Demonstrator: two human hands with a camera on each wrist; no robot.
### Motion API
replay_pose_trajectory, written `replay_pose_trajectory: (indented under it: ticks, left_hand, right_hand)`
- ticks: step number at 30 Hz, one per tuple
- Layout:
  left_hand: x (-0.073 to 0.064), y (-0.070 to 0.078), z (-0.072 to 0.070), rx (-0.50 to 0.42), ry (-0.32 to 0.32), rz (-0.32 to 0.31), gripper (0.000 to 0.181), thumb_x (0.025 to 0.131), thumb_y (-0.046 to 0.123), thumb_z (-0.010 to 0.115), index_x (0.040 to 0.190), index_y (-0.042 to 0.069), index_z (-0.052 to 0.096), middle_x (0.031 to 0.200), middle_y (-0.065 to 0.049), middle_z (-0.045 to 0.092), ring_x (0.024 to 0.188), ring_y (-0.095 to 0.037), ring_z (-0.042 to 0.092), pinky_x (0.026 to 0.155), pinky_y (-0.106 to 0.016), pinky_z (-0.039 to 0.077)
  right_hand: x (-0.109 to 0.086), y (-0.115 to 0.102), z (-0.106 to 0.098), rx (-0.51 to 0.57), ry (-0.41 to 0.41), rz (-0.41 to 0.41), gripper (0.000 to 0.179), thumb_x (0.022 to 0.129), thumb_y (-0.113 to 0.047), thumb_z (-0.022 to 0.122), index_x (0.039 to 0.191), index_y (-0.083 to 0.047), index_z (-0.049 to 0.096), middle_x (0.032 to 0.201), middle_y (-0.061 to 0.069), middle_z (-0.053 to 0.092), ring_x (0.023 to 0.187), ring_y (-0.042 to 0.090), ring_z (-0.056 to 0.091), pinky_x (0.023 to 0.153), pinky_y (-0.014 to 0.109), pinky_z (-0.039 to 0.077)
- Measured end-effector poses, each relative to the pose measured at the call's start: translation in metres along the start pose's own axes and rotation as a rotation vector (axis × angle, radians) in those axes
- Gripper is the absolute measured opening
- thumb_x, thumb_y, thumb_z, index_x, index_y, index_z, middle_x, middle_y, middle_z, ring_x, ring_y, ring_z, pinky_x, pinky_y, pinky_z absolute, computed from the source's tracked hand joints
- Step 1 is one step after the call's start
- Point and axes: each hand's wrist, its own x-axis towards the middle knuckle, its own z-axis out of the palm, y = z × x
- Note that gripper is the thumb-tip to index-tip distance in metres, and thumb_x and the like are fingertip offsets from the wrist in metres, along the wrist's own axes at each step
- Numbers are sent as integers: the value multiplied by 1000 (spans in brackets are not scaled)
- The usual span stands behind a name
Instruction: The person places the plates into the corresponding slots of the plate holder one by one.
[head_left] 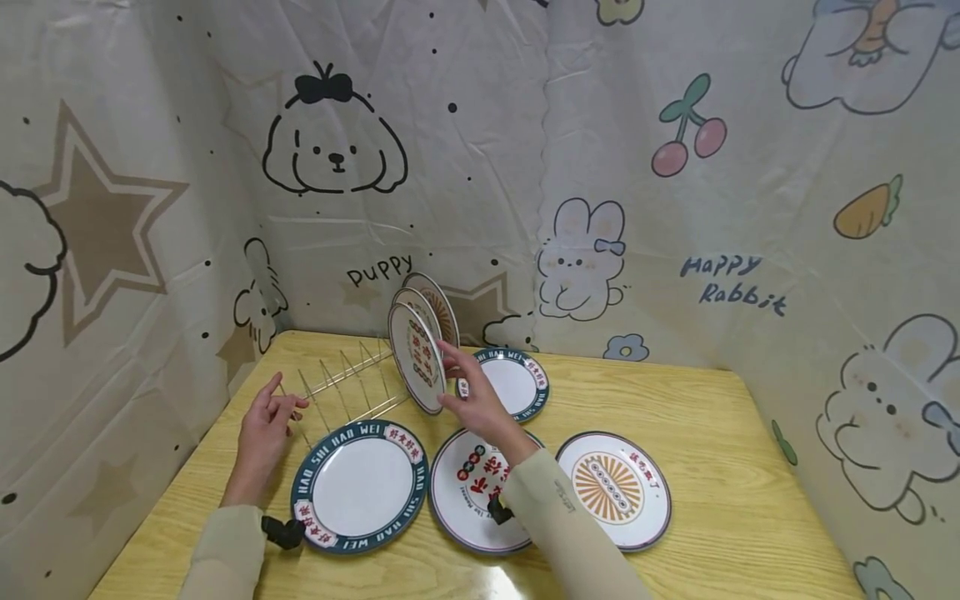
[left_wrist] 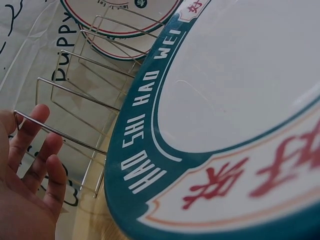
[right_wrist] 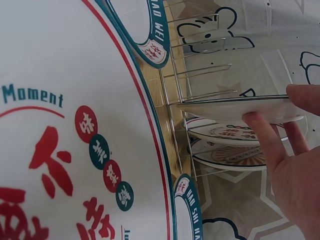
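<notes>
A wire dish rack [head_left: 347, 376] stands at the back left of the table. My left hand [head_left: 264, 425] is at its left end, thumb and fingers around the end wire [left_wrist: 70, 137]. My right hand [head_left: 480, 407] pinches the rim of a white plate [head_left: 417, 360] with red characters, thumb on one face and fingers on the other. That plate stands upright at the rack's right part, its lower edge among the wires in the right wrist view. Behind it, two more plates lean upright in the rack, the rearmost plate [head_left: 442, 310] bearing an orange sunburst.
A green-rimmed plate [head_left: 363, 483] lies before the rack, overlapping it in view. Beside it are a red-lettered plate [head_left: 465, 521], partly under my right forearm, and a sunburst plate [head_left: 645, 500]. Another green-rimmed plate [head_left: 513, 387] lies behind. A printed curtain [head_left: 480, 167] encloses the table.
</notes>
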Motion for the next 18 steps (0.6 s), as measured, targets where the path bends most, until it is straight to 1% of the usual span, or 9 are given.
replay_pose_trajectory:
  ticks: [2,6,9,12,15,17,18]
  left_hand:
    - [0,0,0,0,1,-1,62,111,46,41,167,29,21,106,19,67,96,-5,58,76,-19,48]
    - [-1,0,-1,-1,-8,2,63,111,46,41,167,29,20,107,17,68,96,-4,57,76,-19,48]
    - [-2,0,-1,-2,-11,5,63,111,45,41,167,28,19,110,12,69,96,-4,57,76,-19,48]
    - [-1,0,-1,-2,-12,-2,62,111,45,41,167,29,19,112,10,70,96,-4,57,75,-19,48]
    - [-1,1,-2,1,-15,-6,62,111,43,42,167,30,19,111,13,70,97,-5,57,76,-19,48]
    - [-1,1,-2,0,-17,-4,62,111,43,41,167,30,19,108,16,69,97,-5,57,76,-20,48]
    - [-1,2,-2,0,-17,-5,62,111,44,41,167,30,19,108,17,69,97,-4,57,76,-20,48]
  right_hand:
    - [2,0,1,4,7,10,87,94,6,65,159,-44,34,152,9,43,136,32,51,105,58,49]
    - [4,1,3,20,24,4,81,96,4,65,159,-40,37,153,10,44,138,34,50,108,62,45]
    - [6,3,4,16,40,-9,77,97,2,65,158,-37,39,152,9,46,139,32,51,110,56,46]
    - [9,4,5,14,65,-2,73,98,1,65,157,-35,41,151,8,49,139,30,52,110,51,47]
    - [13,4,7,23,94,9,69,99,-1,65,156,-35,44,150,7,51,138,30,54,110,53,48]
    - [16,4,8,34,114,1,68,99,-1,65,155,-33,45,149,9,53,137,32,55,111,57,45]
    - [16,3,9,37,124,-3,66,99,-1,65,154,-33,47,148,8,54,136,31,55,111,58,44]
